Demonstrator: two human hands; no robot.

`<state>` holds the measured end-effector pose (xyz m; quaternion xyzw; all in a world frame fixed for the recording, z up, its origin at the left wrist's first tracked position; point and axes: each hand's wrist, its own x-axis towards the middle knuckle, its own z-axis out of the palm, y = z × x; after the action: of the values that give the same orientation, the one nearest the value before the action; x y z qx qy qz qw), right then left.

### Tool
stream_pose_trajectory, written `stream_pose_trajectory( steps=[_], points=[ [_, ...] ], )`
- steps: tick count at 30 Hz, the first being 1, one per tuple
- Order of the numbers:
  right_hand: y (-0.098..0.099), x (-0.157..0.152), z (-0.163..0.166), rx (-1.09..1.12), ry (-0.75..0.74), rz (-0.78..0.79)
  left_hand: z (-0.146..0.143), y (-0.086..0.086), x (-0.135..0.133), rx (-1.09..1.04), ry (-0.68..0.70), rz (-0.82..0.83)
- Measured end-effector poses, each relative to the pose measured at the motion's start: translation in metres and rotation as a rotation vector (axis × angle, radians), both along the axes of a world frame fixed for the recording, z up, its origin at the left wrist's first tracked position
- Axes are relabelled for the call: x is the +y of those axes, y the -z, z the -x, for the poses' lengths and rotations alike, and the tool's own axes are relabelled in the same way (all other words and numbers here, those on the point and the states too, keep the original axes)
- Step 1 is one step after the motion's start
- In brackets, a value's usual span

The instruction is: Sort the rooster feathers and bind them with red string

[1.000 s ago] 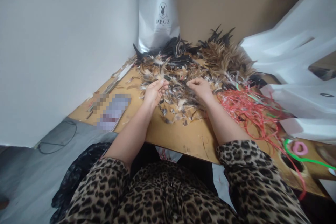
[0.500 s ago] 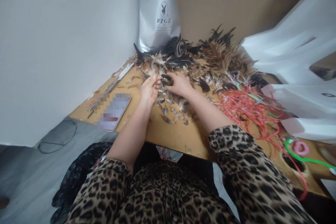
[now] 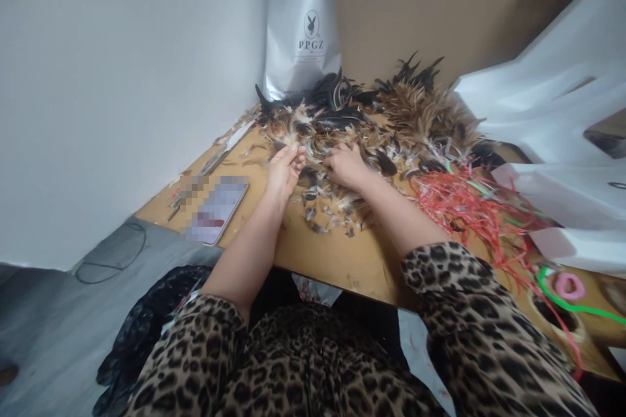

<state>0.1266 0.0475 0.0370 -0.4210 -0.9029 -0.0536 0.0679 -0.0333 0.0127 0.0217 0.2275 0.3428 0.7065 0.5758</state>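
My left hand is closed in a pinch over the near left side of the feather pile. Pale, fluffy feathers show right at its fingertips, and it seems to grip one or more by the quill end. My right hand lies a short way to the right, palm down, its fingers curled into the brown and white feathers. What those fingers hold is hidden. Small dark and white feathers lie scattered on the wooden table below both hands.
Long black feathers and a bushy brown bunch lie behind, before a white printed bag. Tangled red string is at right, beside white bags. A phone lies left near thin sticks.
My right hand has drawn away from the left, to the right and into the feathers. The dark feather between the hands is no longer there. My left hand keeps its pinch.
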Motion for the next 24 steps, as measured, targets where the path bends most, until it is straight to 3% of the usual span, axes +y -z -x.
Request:
stream_pose_trajectory(
  steps=[3, 6, 10, 14, 17, 24],
  points=[
    [0.005, -0.007, -0.030, 0.023, -0.001, 0.002, -0.001, 0.001, 0.000, -0.025, 0.032, 0.007],
    [0.009, -0.009, -0.051, 0.129, 0.016, 0.122, -0.005, -0.001, 0.002, -0.058, 0.055, 0.016],
    [0.006, -0.007, -0.066, 0.517, -0.074, 0.246, -0.013, -0.012, 0.009, -0.074, 0.086, 0.029],
    [-0.002, -0.010, -0.068, 0.799, -0.037, 0.152, -0.023, -0.026, 0.018, -0.043, 0.136, -0.004],
    [-0.007, -0.018, -0.064, 0.753, 0.033, 0.052, -0.028, -0.024, 0.020, 0.003, 0.156, -0.044],
    [0.001, -0.038, -0.039, 0.257, 0.059, -0.058, -0.020, 0.004, 0.020, 0.056, 0.180, -0.063]
  ],
)
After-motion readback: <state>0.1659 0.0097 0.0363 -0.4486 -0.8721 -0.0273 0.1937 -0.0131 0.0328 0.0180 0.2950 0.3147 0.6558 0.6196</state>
